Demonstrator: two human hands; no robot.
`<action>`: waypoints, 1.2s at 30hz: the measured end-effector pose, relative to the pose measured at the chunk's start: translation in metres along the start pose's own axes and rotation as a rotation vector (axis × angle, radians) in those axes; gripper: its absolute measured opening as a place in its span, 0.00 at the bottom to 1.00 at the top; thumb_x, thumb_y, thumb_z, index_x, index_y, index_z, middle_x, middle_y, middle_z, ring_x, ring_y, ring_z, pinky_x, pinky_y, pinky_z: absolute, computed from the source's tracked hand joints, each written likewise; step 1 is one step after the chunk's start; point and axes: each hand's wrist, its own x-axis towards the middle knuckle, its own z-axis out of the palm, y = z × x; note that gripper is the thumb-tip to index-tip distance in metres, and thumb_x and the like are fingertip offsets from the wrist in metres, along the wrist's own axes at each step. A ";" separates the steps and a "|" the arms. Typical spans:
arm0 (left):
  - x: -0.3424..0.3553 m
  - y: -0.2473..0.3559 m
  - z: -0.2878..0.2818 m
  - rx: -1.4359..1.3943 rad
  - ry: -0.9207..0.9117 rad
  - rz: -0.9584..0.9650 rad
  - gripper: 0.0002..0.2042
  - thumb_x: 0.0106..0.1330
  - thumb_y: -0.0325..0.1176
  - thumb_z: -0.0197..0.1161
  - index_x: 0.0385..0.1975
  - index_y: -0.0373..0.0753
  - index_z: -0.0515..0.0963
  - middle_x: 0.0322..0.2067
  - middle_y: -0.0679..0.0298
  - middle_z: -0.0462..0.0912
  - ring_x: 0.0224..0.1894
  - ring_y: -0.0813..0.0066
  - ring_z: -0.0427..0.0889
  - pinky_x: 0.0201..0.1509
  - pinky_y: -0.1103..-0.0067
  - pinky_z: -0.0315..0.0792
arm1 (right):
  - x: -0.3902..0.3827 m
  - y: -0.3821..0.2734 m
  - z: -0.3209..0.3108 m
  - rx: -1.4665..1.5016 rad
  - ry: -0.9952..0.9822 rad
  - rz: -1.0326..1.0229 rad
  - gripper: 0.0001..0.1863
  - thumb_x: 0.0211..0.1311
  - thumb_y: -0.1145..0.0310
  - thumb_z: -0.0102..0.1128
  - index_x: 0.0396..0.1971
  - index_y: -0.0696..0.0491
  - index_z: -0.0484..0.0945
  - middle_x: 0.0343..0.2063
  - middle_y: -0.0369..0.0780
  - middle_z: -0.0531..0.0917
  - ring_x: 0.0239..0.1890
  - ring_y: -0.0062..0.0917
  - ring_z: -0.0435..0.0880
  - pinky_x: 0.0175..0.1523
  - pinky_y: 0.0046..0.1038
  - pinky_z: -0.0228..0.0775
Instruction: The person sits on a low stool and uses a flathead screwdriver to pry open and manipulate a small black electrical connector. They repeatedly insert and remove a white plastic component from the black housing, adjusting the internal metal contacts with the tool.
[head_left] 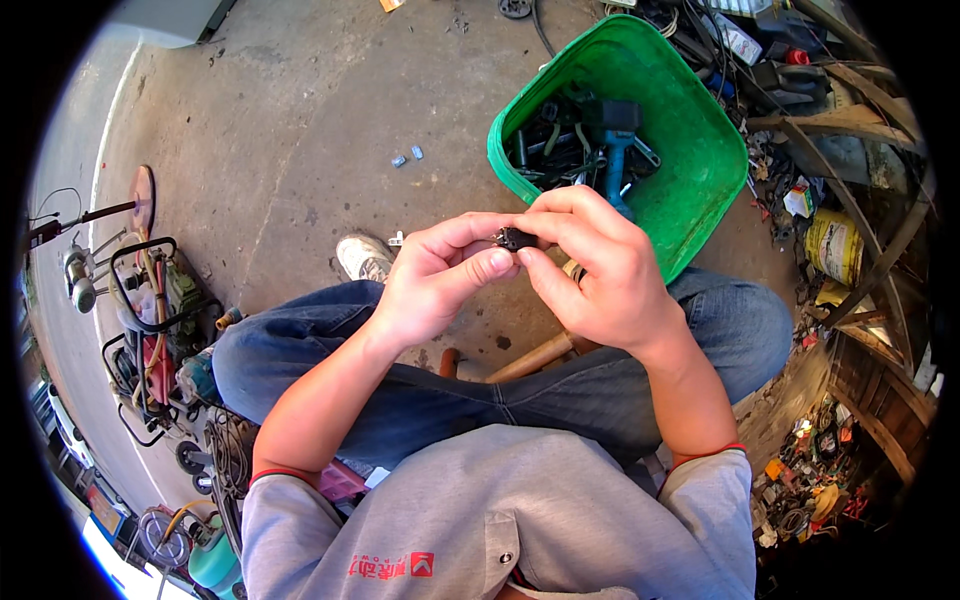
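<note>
Grey shirt below | hands pinch black part | green bin ahead

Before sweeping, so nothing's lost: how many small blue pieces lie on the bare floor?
2: one blue piece left of the green tub, another farther left; more may be hidden.

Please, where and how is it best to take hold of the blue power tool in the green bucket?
Probably pinch the power tool around its narrow blue middle, coming from above through the open top of the bucket. That part faces up uncovered, while the dark block at its far end looks bulkier, and the right hand seems to hide the near end.
</note>
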 end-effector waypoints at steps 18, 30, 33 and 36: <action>0.010 -0.002 0.011 0.083 0.075 0.073 0.17 0.67 0.27 0.57 0.54 0.30 0.71 0.48 0.60 0.78 0.49 0.76 0.76 0.54 0.78 0.72 | 0.016 -0.012 -0.018 -0.466 -0.187 -0.160 0.05 0.51 0.73 0.60 0.24 0.59 0.76 0.23 0.42 0.76 0.20 0.35 0.79 0.22 0.31 0.72; 0.036 0.020 0.024 0.062 0.134 0.209 0.17 0.71 0.27 0.50 0.57 0.29 0.68 0.48 0.57 0.77 0.48 0.74 0.77 0.56 0.76 0.74 | 0.050 -0.014 -0.034 -0.620 -0.159 -0.356 0.06 0.53 0.72 0.57 0.21 0.58 0.73 0.19 0.43 0.75 0.17 0.34 0.79 0.21 0.30 0.74; 0.039 0.012 0.026 -0.032 0.116 0.188 0.16 0.71 0.28 0.49 0.56 0.28 0.69 0.46 0.57 0.77 0.46 0.75 0.78 0.53 0.78 0.74 | 0.043 -0.008 -0.028 -0.708 -0.134 -0.329 0.07 0.53 0.70 0.57 0.21 0.58 0.73 0.18 0.41 0.75 0.17 0.30 0.80 0.20 0.29 0.73; 0.045 0.009 0.027 -0.089 0.125 0.144 0.15 0.70 0.26 0.49 0.53 0.27 0.71 0.44 0.58 0.78 0.44 0.76 0.79 0.50 0.79 0.75 | 0.041 -0.002 -0.022 -0.806 -0.142 -0.296 0.07 0.53 0.71 0.56 0.22 0.58 0.73 0.17 0.41 0.75 0.16 0.29 0.80 0.19 0.28 0.73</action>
